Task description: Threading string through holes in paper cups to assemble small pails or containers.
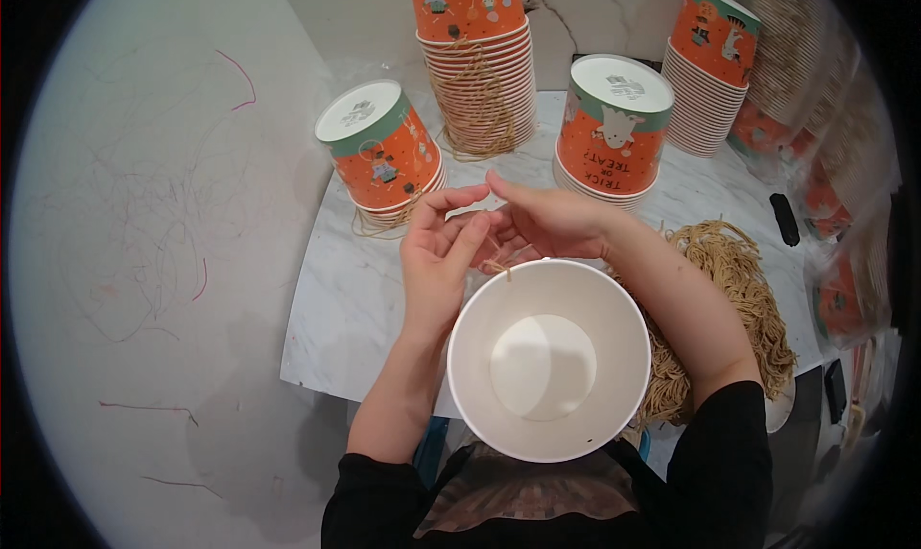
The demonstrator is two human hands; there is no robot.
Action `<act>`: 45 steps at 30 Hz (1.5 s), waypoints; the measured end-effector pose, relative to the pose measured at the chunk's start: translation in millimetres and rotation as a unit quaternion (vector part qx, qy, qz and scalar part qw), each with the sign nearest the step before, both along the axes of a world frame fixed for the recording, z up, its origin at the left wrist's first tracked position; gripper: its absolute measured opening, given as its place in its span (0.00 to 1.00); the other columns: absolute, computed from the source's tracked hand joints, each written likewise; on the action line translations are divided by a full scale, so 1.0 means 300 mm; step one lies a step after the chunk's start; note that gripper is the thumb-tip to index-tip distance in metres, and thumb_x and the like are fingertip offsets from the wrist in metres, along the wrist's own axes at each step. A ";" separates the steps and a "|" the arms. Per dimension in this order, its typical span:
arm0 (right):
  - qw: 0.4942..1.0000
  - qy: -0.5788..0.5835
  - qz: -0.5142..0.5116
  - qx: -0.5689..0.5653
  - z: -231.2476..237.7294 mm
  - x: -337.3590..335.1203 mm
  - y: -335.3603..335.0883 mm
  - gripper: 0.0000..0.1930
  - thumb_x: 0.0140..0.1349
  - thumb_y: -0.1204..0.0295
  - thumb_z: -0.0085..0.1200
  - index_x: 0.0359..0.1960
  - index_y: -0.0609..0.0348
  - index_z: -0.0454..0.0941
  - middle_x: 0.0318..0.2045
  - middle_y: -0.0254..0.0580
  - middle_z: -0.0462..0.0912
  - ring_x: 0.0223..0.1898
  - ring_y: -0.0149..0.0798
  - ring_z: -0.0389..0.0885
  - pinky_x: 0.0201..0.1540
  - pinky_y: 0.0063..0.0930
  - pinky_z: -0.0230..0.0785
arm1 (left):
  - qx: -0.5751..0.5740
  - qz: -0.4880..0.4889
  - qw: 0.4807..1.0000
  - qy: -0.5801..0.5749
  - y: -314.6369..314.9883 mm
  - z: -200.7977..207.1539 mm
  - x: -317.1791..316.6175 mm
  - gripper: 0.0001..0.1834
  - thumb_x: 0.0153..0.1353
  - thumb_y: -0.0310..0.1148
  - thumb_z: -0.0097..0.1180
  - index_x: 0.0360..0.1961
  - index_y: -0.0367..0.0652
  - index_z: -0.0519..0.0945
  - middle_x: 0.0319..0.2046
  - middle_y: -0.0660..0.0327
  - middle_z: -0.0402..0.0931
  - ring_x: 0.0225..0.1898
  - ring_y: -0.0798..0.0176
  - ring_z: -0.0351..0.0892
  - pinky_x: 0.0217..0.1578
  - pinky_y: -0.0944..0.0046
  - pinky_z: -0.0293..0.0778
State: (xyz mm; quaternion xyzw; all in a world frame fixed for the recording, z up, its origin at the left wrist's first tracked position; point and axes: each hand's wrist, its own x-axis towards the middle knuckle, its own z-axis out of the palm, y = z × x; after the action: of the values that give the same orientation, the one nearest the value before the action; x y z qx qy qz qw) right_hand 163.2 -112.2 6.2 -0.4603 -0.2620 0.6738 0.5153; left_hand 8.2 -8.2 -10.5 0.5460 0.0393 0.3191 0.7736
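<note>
A white-lined paper bucket [550, 386] tilts toward me at the table's near edge, its open mouth showing a bare inside. A short piece of tan cord [501, 265] comes out at its far rim. Just beyond that rim, my left hand [436, 242] pinches the cord between thumb and fingers. Close against it, my right hand [552, 218] has its thumb raised and its fingers curled in at the same cord; those fingertips are partly hidden. A heap of cut tan cords [734, 299] lies under and beside my right forearm.
Upside-down orange and green paper buckets stand in stacks: one at left [379, 155], a tall one at the back [480, 79], one right of middle [614, 131], another back right [710, 69]. A black object [784, 220] lies near plastic-wrapped stacks [830, 194]. A white wall [173, 261] stands left.
</note>
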 end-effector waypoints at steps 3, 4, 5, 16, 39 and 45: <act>0.993 0.097 -0.070 0.024 -0.008 0.012 -0.002 0.31 0.74 0.43 0.42 0.48 0.64 0.77 0.42 0.42 0.83 0.48 0.39 0.83 0.52 0.32 0.79 | 0.051 0.017 0.997 -0.052 0.007 -0.006 -0.002 0.14 0.65 0.17 0.59 0.49 0.34 0.72 0.46 0.53 0.80 0.48 0.63 0.83 0.49 0.66 0.79; 0.993 0.097 -0.070 0.025 -0.006 0.014 -0.001 0.31 0.74 0.43 0.42 0.48 0.64 0.77 0.42 0.42 0.83 0.48 0.39 0.83 0.52 0.32 0.79 | 0.066 0.012 0.997 -0.047 0.015 -0.011 -0.005 0.14 0.64 0.17 0.59 0.49 0.34 0.72 0.46 0.53 0.80 0.47 0.63 0.83 0.50 0.65 0.80; 0.989 0.106 -0.091 0.053 -0.003 0.015 0.000 0.26 0.74 0.48 0.45 0.48 0.63 0.76 0.42 0.43 0.83 0.50 0.40 0.82 0.55 0.35 0.77 | 0.081 0.007 0.996 -0.042 0.019 -0.013 -0.007 0.15 0.64 0.16 0.59 0.49 0.34 0.71 0.45 0.52 0.80 0.47 0.62 0.83 0.51 0.64 0.80; 0.921 -0.025 -0.243 0.303 0.180 0.123 -0.134 0.14 0.77 0.64 0.42 0.50 0.61 0.75 0.29 0.30 0.77 0.40 0.33 0.79 0.60 0.40 0.72 | 0.084 0.038 0.995 0.022 0.037 -0.026 0.000 0.11 0.61 0.16 0.60 0.44 0.32 0.74 0.40 0.54 0.80 0.41 0.65 0.83 0.46 0.65 0.82; 0.627 -0.761 -0.082 0.146 0.173 -0.142 -0.145 0.08 0.64 0.69 0.53 0.36 0.60 0.80 0.24 0.49 0.82 0.28 0.54 0.82 0.32 0.45 0.71 | 0.133 0.073 0.988 0.012 0.009 -0.013 -0.011 0.09 0.62 0.25 0.65 0.44 0.36 0.84 0.37 0.61 0.84 0.39 0.72 0.78 0.44 0.70 0.71; 0.669 -0.709 -0.120 0.186 0.223 -0.153 -0.145 0.09 0.62 0.65 0.58 0.39 0.56 0.79 0.23 0.47 0.83 0.29 0.53 0.83 0.32 0.46 0.73 | 0.086 0.057 0.994 -0.020 0.008 -0.024 -0.019 0.05 0.65 0.25 0.60 0.31 0.36 0.80 0.30 0.65 0.79 0.34 0.74 0.75 0.39 0.71 0.70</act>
State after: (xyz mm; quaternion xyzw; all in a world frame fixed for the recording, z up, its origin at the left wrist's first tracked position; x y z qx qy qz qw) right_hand 117.3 -155.7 72.9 -0.7216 -0.6110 0.0139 0.3252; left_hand 2.6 -5.8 -17.8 0.6012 0.0272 0.3757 0.7047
